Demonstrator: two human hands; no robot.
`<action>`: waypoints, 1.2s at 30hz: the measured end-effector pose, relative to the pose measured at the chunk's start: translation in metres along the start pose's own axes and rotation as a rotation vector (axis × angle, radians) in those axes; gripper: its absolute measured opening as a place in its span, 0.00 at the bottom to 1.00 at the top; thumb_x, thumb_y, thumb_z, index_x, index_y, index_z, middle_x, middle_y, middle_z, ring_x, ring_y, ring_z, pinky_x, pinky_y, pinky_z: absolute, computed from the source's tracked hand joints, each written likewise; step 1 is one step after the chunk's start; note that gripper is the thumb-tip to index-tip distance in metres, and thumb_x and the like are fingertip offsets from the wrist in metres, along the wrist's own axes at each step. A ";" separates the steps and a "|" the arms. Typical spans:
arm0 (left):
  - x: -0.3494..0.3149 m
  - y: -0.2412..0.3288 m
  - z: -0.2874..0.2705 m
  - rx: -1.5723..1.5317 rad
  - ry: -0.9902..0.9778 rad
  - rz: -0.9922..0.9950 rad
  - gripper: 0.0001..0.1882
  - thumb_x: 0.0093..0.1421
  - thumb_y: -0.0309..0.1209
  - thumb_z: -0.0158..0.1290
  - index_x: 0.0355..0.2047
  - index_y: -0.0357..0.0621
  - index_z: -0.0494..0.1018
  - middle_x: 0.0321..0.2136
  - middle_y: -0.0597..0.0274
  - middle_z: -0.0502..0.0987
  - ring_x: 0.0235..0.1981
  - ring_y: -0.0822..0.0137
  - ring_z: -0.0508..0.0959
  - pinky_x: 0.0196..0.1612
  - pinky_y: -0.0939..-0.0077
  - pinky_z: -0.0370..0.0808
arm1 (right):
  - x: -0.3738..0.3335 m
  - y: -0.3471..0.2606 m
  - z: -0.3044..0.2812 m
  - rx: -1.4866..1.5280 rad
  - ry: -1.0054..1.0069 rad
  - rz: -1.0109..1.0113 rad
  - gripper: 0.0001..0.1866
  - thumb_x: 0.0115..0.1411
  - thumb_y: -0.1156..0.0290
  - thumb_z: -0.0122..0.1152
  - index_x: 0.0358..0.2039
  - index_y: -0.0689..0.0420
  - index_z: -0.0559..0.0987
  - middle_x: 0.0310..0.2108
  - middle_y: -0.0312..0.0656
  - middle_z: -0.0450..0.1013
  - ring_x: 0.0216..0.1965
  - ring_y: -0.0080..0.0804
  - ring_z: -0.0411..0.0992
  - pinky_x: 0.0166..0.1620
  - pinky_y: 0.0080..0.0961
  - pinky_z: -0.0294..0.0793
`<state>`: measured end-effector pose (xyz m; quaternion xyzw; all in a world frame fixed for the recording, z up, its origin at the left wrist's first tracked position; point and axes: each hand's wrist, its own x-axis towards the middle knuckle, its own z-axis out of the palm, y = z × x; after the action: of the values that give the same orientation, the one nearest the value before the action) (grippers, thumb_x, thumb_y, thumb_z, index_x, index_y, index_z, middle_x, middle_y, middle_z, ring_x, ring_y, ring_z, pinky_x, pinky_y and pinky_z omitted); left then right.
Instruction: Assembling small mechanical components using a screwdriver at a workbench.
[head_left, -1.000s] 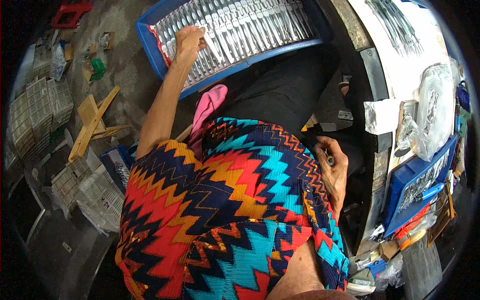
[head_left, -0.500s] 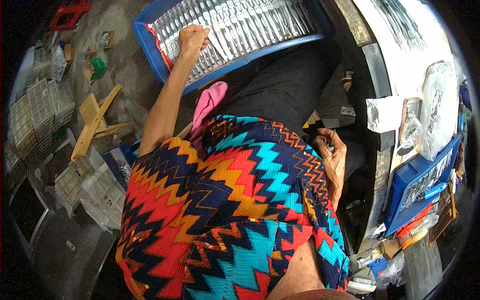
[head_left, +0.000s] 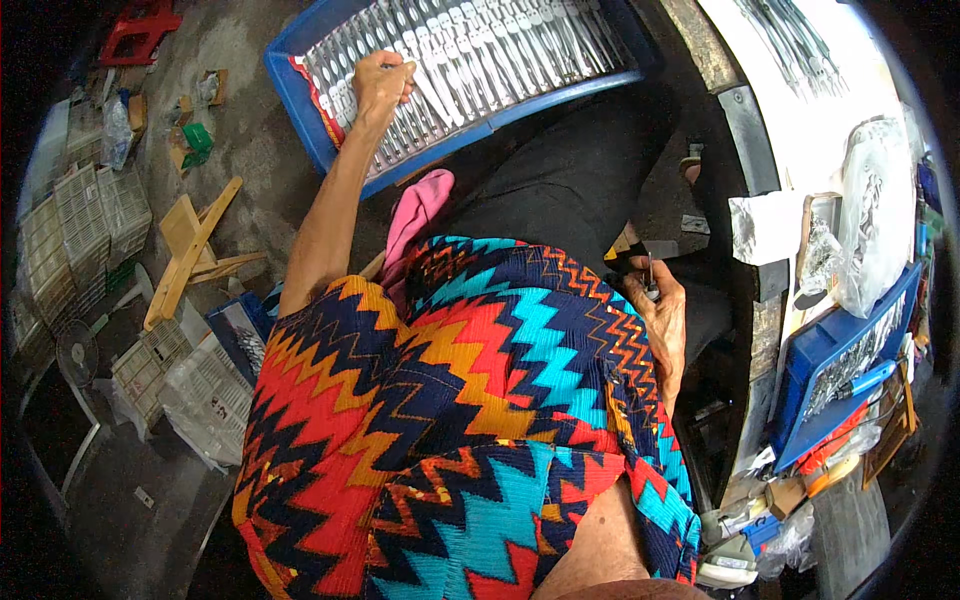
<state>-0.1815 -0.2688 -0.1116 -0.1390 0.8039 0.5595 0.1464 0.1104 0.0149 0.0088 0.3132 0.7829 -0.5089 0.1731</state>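
Observation:
My left hand is closed in a fist-like pinch over a blue plastic tray. What its fingers hold, if anything, is hidden. Rows of slim, shiny metal pieces with flat, rounded ends lie packed side by side in the tray, and one pale strip slants down beside my fingers. By my right hip, my right hand curls its fingers around a small, dark object with a metal part. Its kind cannot be made out.
A workbench along the right carries metal pieces, plastic bags and a tilted blue tray. A pink cloth lies by my lap. On the left floor are a wooden stool, pale plastic crates and a red stool.
My left hand stays over the tray with barely any shift. My right hand has turned slightly and the small object's metal part now points upward between its fingers.

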 end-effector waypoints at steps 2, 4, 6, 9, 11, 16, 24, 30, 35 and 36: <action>-0.002 0.002 0.006 0.026 0.027 -0.049 0.11 0.47 0.23 0.55 0.31 0.34 0.68 0.16 0.61 0.71 0.12 0.76 0.69 0.11 0.85 0.67 | 0.001 0.005 0.002 -0.002 0.007 0.011 0.12 0.52 0.73 0.51 0.37 0.65 0.71 0.29 0.49 0.73 0.29 0.32 0.70 0.35 0.27 0.68; -0.005 0.002 0.007 0.042 0.042 -0.037 0.10 0.47 0.22 0.54 0.31 0.34 0.68 0.16 0.61 0.71 0.12 0.76 0.69 0.11 0.85 0.67 | 0.002 0.006 0.002 -0.006 0.011 0.023 0.12 0.52 0.73 0.51 0.37 0.65 0.71 0.30 0.50 0.73 0.30 0.34 0.71 0.36 0.28 0.68; -0.006 0.004 0.009 0.077 0.064 -0.023 0.10 0.47 0.23 0.54 0.30 0.34 0.69 0.16 0.61 0.71 0.12 0.76 0.69 0.11 0.85 0.67 | 0.004 0.005 0.001 -0.084 -0.010 -0.008 0.13 0.52 0.73 0.52 0.37 0.65 0.71 0.32 0.53 0.73 0.33 0.40 0.73 0.37 0.30 0.68; -0.007 0.005 0.009 0.101 0.057 -0.028 0.10 0.47 0.24 0.55 0.31 0.34 0.69 0.16 0.61 0.72 0.12 0.77 0.69 0.12 0.85 0.67 | 0.003 0.007 0.003 -0.090 -0.018 -0.020 0.13 0.51 0.72 0.52 0.37 0.64 0.71 0.32 0.54 0.73 0.33 0.43 0.73 0.38 0.32 0.68; -0.006 0.002 0.006 0.107 0.060 -0.027 0.11 0.46 0.24 0.55 0.31 0.35 0.69 0.16 0.61 0.72 0.12 0.76 0.69 0.12 0.85 0.67 | 0.004 0.006 0.005 -0.105 -0.012 -0.029 0.13 0.51 0.72 0.52 0.37 0.64 0.71 0.32 0.54 0.73 0.34 0.44 0.73 0.38 0.32 0.68; -0.004 0.004 0.010 -0.012 0.036 0.014 0.07 0.42 0.22 0.55 0.24 0.36 0.70 0.13 0.60 0.71 0.11 0.75 0.69 0.10 0.84 0.65 | 0.006 0.010 0.003 -0.140 0.015 -0.104 0.14 0.50 0.72 0.52 0.37 0.64 0.71 0.32 0.54 0.72 0.34 0.45 0.73 0.38 0.32 0.68; -0.009 0.009 0.011 0.116 0.050 -0.017 0.06 0.48 0.22 0.53 0.29 0.37 0.69 0.16 0.60 0.72 0.12 0.77 0.69 0.11 0.85 0.65 | 0.008 0.011 0.007 -0.179 0.011 -0.126 0.15 0.47 0.75 0.55 0.37 0.63 0.70 0.31 0.55 0.72 0.35 0.49 0.72 0.38 0.34 0.68; 0.004 -0.021 0.006 0.274 0.118 0.103 0.07 0.45 0.28 0.53 0.25 0.39 0.72 0.15 0.55 0.73 0.15 0.64 0.74 0.20 0.72 0.70 | 0.010 0.012 0.010 -0.216 -0.067 -0.124 0.18 0.44 0.75 0.59 0.39 0.60 0.71 0.30 0.54 0.72 0.34 0.51 0.71 0.38 0.35 0.67; 0.018 -0.042 0.002 0.410 0.199 0.244 0.06 0.47 0.29 0.53 0.24 0.41 0.71 0.17 0.57 0.73 0.18 0.64 0.72 0.21 0.74 0.68 | 0.007 0.003 0.006 -0.297 -0.084 -0.158 0.17 0.47 0.71 0.57 0.38 0.62 0.71 0.30 0.56 0.71 0.35 0.51 0.71 0.38 0.36 0.67; 0.016 -0.037 0.004 0.423 0.169 0.269 0.04 0.50 0.27 0.51 0.25 0.40 0.70 0.14 0.64 0.72 0.12 0.76 0.69 0.12 0.85 0.66 | 0.007 0.005 0.006 -0.295 -0.079 -0.157 0.17 0.47 0.71 0.57 0.38 0.62 0.71 0.30 0.56 0.71 0.35 0.51 0.71 0.38 0.36 0.67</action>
<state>-0.1817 -0.2788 -0.1511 -0.0433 0.9236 0.3799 0.0286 0.1083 0.0129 -0.0013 0.2017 0.8638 -0.4123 0.2075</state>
